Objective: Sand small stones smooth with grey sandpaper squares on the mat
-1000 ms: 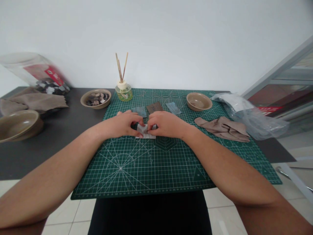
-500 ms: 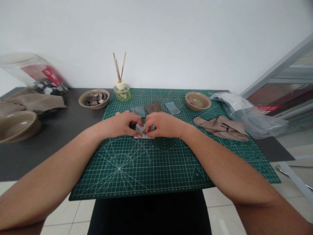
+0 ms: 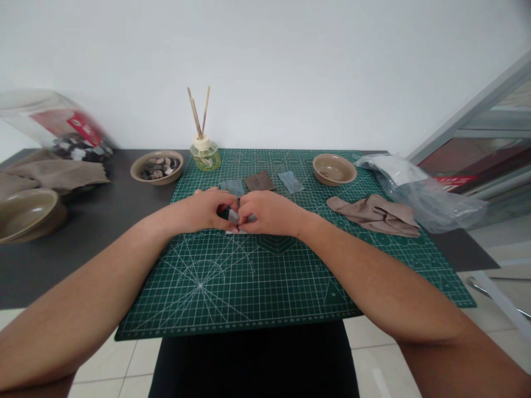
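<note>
My left hand (image 3: 203,210) and my right hand (image 3: 271,213) meet over the middle of a green cutting mat (image 3: 249,287). Between them is a small pale grey-white piece (image 3: 233,218), mostly covered by fingers; whether it is cloth or paper I cannot tell. The left thumb and fingers curl around its left side. My right fingers pinch it from the right. Just behind the hands lie a blue-grey patch (image 3: 232,188), a brown patch (image 3: 259,181) and a light blue patch (image 3: 291,181), all flat on the mat.
A reed diffuser (image 3: 205,153) stands at the mat's back left, beside a bowl (image 3: 136,172) of small dark and tan pieces. Another bowl (image 3: 334,169), a crumpled brown cloth (image 3: 375,215) and a clear plastic bag (image 3: 435,199) lie right. Left are a bowl (image 3: 33,221), cloth (image 3: 74,174) and clear container (image 3: 29,105).
My right hand has moved slightly left, closer to the left hand, and covers more of the grey-white piece. The whole view has shifted a little.
</note>
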Demonstrator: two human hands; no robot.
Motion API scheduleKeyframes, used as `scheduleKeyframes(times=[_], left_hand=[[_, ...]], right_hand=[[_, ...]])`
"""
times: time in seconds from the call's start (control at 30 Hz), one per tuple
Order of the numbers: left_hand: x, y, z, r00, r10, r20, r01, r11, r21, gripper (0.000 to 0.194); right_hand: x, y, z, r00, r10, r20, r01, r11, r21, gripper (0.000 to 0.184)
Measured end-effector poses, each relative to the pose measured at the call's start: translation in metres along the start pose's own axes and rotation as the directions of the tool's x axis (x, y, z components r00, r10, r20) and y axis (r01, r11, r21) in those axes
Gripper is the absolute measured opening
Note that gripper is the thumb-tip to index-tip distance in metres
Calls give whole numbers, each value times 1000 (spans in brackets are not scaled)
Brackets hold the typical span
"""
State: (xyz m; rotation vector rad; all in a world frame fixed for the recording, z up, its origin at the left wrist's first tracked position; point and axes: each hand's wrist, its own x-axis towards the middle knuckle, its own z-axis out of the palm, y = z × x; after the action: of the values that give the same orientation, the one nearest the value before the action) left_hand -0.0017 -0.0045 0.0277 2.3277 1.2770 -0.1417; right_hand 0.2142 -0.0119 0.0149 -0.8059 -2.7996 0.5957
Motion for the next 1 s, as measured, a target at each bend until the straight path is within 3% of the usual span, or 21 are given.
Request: scheduleKeyframes(times=[0.17, 0.43, 0.73, 1.0], left_hand=[[0, -3, 2, 1000, -13, -14, 13, 1000, -26, 40], [1, -3, 2, 1000, -18, -21, 18, 1000, 2, 44], [-2, 5, -1, 999, -48, 8, 48, 999, 2, 36], [0, -2, 1, 998, 57, -17, -56, 998, 8, 35]], right_hand=[[-7, 3, -7, 999, 13, 46, -14, 1000, 26, 8], [-6, 8, -7, 997, 81, -7, -81, 994, -75, 10], [-1, -2, 3, 1000, -7, 22, 7, 1000, -3, 10], [-7, 8, -3, 999, 42, 8, -42, 999, -13, 5]])
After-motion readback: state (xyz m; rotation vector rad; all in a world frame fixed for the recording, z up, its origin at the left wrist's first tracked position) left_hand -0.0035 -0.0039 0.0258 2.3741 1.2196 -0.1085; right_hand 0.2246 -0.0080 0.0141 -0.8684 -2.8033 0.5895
